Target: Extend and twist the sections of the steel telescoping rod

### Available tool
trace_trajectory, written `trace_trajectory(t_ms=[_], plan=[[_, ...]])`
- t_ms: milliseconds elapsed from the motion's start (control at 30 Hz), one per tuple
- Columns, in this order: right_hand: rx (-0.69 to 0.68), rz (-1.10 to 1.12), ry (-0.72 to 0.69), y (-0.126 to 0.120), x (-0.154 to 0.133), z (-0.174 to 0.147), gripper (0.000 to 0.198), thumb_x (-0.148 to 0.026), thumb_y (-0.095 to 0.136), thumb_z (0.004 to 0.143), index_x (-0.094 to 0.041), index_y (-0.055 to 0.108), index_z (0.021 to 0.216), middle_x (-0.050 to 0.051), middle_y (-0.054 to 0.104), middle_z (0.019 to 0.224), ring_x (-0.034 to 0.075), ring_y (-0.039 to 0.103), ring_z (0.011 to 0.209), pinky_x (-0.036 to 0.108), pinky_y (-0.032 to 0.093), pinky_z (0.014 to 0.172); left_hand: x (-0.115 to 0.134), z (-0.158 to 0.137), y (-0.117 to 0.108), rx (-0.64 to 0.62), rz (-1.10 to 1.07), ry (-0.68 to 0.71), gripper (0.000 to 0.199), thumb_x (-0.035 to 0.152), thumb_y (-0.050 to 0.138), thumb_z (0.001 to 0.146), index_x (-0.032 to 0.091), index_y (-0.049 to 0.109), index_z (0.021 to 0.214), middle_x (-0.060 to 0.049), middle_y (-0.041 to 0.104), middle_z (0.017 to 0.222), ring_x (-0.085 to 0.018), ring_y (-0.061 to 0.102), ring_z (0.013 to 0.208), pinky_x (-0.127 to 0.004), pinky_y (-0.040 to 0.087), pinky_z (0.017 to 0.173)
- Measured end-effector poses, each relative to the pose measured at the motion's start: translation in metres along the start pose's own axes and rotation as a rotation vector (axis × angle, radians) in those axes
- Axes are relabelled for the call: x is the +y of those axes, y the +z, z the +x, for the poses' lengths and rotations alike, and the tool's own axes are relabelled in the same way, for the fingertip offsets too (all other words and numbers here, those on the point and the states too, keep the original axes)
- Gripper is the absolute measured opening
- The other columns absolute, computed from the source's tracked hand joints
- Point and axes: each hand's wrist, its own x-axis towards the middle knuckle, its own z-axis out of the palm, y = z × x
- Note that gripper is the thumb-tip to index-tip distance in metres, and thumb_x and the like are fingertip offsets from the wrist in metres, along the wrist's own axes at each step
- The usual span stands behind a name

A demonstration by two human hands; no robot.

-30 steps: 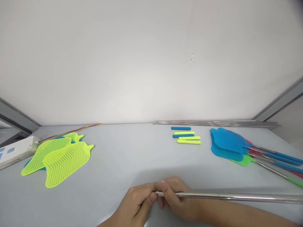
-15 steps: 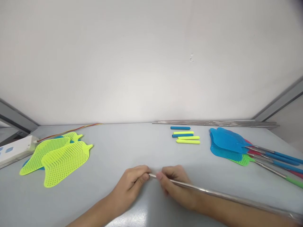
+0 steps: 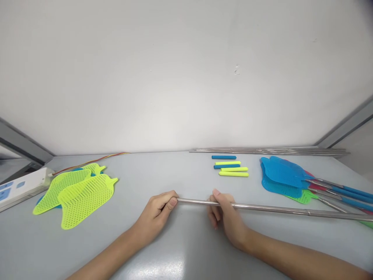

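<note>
Pinching the near end of a long metal rod [image 3: 262,209], the left hand [image 3: 159,212] has the tip while the right hand [image 3: 225,214] wraps the shaft just beside it. That keeps it level just above the grey table [image 3: 163,171]. Left: loose yellow-green swatter heads [image 3: 78,192]. Right: coloured grip sleeves [image 3: 231,168], finished swatters [image 3: 294,181]. No containers anywhere.

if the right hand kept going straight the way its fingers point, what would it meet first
Probably the small yellow and blue sleeves lying beyond the right hand, which grips the metal rod. Bare table lies between; depth is hard to judge.
</note>
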Motion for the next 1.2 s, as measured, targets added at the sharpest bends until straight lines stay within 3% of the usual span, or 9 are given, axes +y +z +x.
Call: trace_trajectory(t_ms=[400,667,833,1200], plan=[[-0.022,0.017,-0.047,0.000,0.001,0.002,0.046,-0.036,0.025,0.080,-0.016,0.035,0.040,-0.001,0.036,0.036,0.008,0.036,0.039,0.023,0.028,0.044,0.000,0.001,0.001,-0.007,0.080,0.002,0.029,0.028,0.026,0.083,0.017,0.036,0.059,0.005,0.033,0.053,-0.007,0.033,0.048,-0.018,0.028,0.047],[0.123,0.205,-0.108,-0.001,0.009,0.004,0.045,-0.036,0.031,0.077,-0.019,0.024,0.036,-0.005,0.022,0.030,0.007,0.026,0.031,0.024,0.020,0.039,0.002,-0.009,0.007,-0.144,0.458,0.260,0.022,0.024,0.029,0.083,0.018,0.042,0.067,0.001,0.048,0.058,-0.011,0.043,0.055,-0.022,0.034,0.055],[0.099,0.145,-0.134,-0.001,0.008,0.000,0.047,-0.038,0.029,0.078,-0.019,0.023,0.036,-0.005,0.021,0.030,0.007,0.024,0.031,0.025,0.018,0.039,-0.001,-0.014,0.012,-0.103,0.574,0.314,0.021,0.023,0.029,0.083,0.017,0.041,0.067,0.000,0.049,0.057,-0.012,0.043,0.052,-0.024,0.034,0.052],[-0.023,-0.055,-0.142,-0.002,0.008,-0.010,0.049,-0.041,0.019,0.081,-0.019,0.024,0.037,-0.003,0.026,0.031,0.008,0.026,0.034,0.025,0.023,0.044,-0.001,-0.020,0.014,-0.128,0.590,0.340,0.019,0.019,0.029,0.083,0.017,0.038,0.066,0.000,0.047,0.056,-0.011,0.040,0.049,-0.023,0.033,0.051]])
